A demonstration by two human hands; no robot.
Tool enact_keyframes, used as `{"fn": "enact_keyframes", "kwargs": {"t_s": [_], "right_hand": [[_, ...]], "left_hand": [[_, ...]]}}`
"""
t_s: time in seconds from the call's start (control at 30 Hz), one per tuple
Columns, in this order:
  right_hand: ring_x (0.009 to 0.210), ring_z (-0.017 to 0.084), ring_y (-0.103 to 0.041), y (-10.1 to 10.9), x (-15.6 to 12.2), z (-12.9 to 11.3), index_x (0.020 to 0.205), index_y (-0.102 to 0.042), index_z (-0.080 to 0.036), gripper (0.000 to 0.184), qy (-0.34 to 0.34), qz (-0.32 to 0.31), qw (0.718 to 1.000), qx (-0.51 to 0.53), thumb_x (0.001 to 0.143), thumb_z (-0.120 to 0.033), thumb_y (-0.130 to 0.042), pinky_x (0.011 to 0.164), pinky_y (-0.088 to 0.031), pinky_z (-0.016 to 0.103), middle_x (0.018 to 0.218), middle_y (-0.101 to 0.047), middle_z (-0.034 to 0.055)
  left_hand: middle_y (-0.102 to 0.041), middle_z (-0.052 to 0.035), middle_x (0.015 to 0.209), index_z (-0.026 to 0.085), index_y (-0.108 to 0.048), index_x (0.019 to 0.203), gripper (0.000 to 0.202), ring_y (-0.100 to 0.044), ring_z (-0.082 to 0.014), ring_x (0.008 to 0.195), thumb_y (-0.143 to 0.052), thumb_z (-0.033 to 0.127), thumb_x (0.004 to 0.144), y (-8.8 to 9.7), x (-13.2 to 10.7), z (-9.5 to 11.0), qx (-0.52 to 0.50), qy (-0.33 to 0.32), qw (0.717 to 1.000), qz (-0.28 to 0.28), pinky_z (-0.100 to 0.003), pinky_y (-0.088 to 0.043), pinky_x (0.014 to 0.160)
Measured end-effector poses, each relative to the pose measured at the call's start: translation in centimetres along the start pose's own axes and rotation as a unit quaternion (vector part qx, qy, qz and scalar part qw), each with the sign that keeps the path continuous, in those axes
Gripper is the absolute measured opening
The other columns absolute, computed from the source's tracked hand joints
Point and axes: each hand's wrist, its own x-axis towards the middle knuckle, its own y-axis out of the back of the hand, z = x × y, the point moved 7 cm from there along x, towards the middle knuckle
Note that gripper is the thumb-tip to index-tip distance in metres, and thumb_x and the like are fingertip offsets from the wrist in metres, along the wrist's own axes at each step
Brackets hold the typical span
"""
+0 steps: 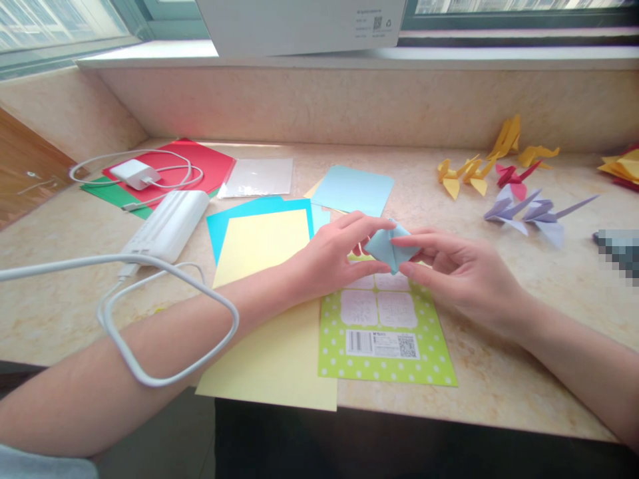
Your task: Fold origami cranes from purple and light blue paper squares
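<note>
A small light-blue folded paper (392,247), diamond-shaped with a crease down its middle, is held up between both hands. My left hand (344,249) grips its left side, index finger on the top edge and thumb at the lower edge. On the right side, my right hand (456,263) pinches it between thumb and fingers. Directly below lies a green dotted instruction sheet (327,356) with a barcode, partly covered by my hands. Pale yellow paper (269,359) lies under my left forearm, and a light-blue square sheet (354,189) sits just beyond my hands.
At the right stand yellow paper cranes (449,176), a red crane (510,178) and purple cranes (546,213). To the left are a white power bank (172,223), a charger (134,174) and red paper (210,163). A white cable (184,376) loops over my left forearm.
</note>
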Motion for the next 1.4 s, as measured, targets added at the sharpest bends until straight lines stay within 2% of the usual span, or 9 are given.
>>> {"fn": "enact_keyframes", "kwargs": {"t_s": [0.2, 0.53, 0.67, 0.77, 0.87, 1.0, 1.13, 1.27, 1.4], "right_hand": [[0.103, 0.024, -0.067, -0.14, -0.05, 0.53, 0.123, -0.066, -0.032, 0.039, 0.0, -0.009, 1.0, -0.009, 0.085, -0.029, -0.073, 0.091, -0.058, 0.045, 0.122, -0.067, 0.004], [0.105, 0.025, -0.067, -0.37, -0.05, 0.75, 0.124, -0.066, -0.034, 0.039, 0.005, -0.026, 1.0, -0.012, 0.086, -0.029, -0.072, 0.091, -0.058, 0.046, 0.124, -0.066, 0.0039], [0.105, 0.024, -0.067, -0.37, 0.02, 0.73, 0.123, -0.067, -0.033, 0.037, 0.007, -0.029, 0.999, -0.018, 0.086, -0.029, -0.071, 0.091, -0.058, 0.044, 0.126, -0.065, 0.0041], [0.107, 0.025, -0.066, -0.46, 0.03, 0.53, 0.124, -0.066, -0.033, 0.039, 0.006, -0.038, 0.999, -0.017, 0.086, -0.03, -0.071, 0.09, -0.058, 0.043, 0.125, -0.065, 0.0043], [0.109, 0.024, -0.065, -0.29, 0.0, 0.3, 0.123, -0.066, -0.034, 0.034, 0.002, -0.031, 0.999, -0.029, 0.09, -0.031, -0.067, 0.091, -0.057, 0.041, 0.124, -0.066, 0.003], [0.103, 0.021, -0.066, 0.2, -0.09, 0.37, 0.116, -0.068, -0.032, 0.023, -0.016, -0.002, 0.999, -0.047, 0.096, -0.03, -0.058, 0.09, -0.055, 0.037, 0.115, -0.07, 0.001], [0.09, 0.019, -0.069, 0.37, -0.07, 0.79, 0.114, -0.065, -0.03, 0.021, -0.039, 0.023, 0.999, -0.011, 0.092, -0.031, -0.063, 0.076, -0.058, 0.032, 0.102, -0.073, 0.0005], [0.093, 0.017, -0.069, 0.18, 0.08, 0.59, 0.109, -0.064, -0.028, 0.019, -0.033, 0.03, 0.998, 0.038, 0.09, -0.029, -0.067, 0.077, -0.059, 0.028, 0.104, -0.072, 0.0006], [0.091, 0.017, -0.07, 0.12, 0.07, 0.29, 0.107, -0.064, -0.028, 0.017, -0.026, 0.029, 0.999, 0.038, 0.089, -0.029, -0.068, 0.076, -0.059, 0.027, 0.102, -0.072, 0.001]], "left_hand": [[-0.065, -0.0058, 0.102, 0.02, -0.057, 0.121, 0.045, -0.059, -0.0147, 0.084, -0.075, 0.026, 0.081, -0.15, 0.03, -0.17, 0.013, -0.002, 1.0, -0.005, -0.028, -0.053, 0.075], [-0.064, -0.0065, 0.102, 0.019, -0.06, 0.115, 0.036, -0.059, -0.0142, 0.082, -0.074, 0.026, 0.082, -0.01, 0.08, 0.37, 0.018, -0.008, 1.0, -0.01, -0.028, -0.052, 0.076], [-0.064, -0.007, 0.102, 0.019, -0.06, 0.117, 0.039, -0.059, -0.0142, 0.081, -0.075, 0.027, 0.082, -0.05, 0.06, 0.31, 0.019, -0.021, 1.0, -0.009, -0.029, -0.052, 0.076], [-0.064, -0.0085, 0.102, 0.017, -0.06, 0.119, 0.046, -0.059, -0.0153, 0.083, -0.077, 0.032, 0.08, -0.06, 0.01, 0.41, 0.015, -0.038, 0.999, -0.006, -0.029, -0.052, 0.075], [-0.065, -0.0099, 0.102, 0.015, -0.06, 0.121, 0.041, -0.059, -0.0156, 0.081, -0.068, 0.038, 0.087, 0.04, -0.03, 0.56, 0.006, -0.051, 0.999, 0.004, -0.032, -0.053, 0.076], [-0.065, -0.0078, 0.096, 0.016, -0.062, 0.116, 0.023, -0.06, -0.0138, 0.081, -0.05, 0.023, 0.098, 0.19, -0.01, 0.46, 0.014, -0.048, 0.998, 0.022, -0.031, -0.053, 0.078], [-0.065, -0.0041, 0.089, 0.017, -0.063, 0.114, 0.021, -0.06, -0.0121, 0.077, -0.056, 0.018, 0.094, 0.07, 0.05, 0.1, 0.015, -0.021, 1.0, 0.017, -0.027, -0.053, 0.074], [-0.064, -0.0029, 0.085, 0.015, -0.061, 0.115, 0.026, -0.06, -0.0108, 0.072, -0.061, 0.02, 0.09, -0.09, 0.05, 0.07, -0.012, -0.006, 1.0, 0.011, -0.025, -0.053, 0.071], [-0.064, -0.0028, 0.083, 0.014, -0.061, 0.115, 0.027, -0.06, -0.0108, 0.072, -0.063, 0.021, 0.09, -0.18, 0.05, 0.1, -0.028, 0.007, 1.0, 0.007, -0.025, -0.053, 0.07]]}}
